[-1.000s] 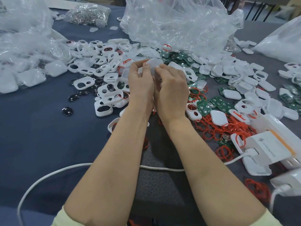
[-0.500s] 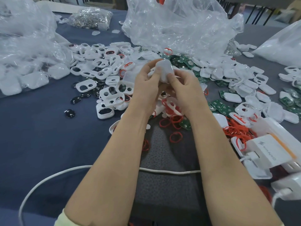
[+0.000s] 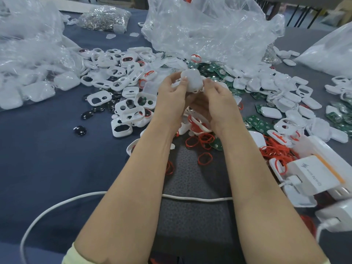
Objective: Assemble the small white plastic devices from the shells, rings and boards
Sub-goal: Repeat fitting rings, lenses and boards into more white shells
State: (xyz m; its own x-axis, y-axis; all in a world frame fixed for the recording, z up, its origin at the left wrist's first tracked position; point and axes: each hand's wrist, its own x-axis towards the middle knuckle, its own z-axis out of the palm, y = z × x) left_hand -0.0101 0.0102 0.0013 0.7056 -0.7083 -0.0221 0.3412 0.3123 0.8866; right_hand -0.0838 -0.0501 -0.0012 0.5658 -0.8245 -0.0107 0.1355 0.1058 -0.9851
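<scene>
Both hands hold one small white plastic device (image 3: 191, 79) above the middle of the table. My left hand (image 3: 171, 98) grips its left side with thumb and fingers. My right hand (image 3: 217, 103) pinches its right side. White shells with cut-outs (image 3: 122, 128) lie in a heap to the left. Red rings (image 3: 204, 158) are scattered just below my wrists, with more piled at the right (image 3: 276, 149). Green boards (image 3: 257, 123) lie among solid white shells (image 3: 271, 112) to the right. Small black round parts (image 3: 80, 130) sit on the cloth at the left.
Clear plastic bags stand at the back (image 3: 209, 29), far left (image 3: 28, 60) and far right (image 3: 331, 54). A bag of metal parts (image 3: 104, 18) lies at the back left. White chargers (image 3: 314, 176) sit at the right, and a white cable (image 3: 196, 198) crosses under my forearms.
Both hands have drawn back toward me and turned the white device, so its smooth face now shows above my fingers. Red rings beneath my wrists have come into view.
</scene>
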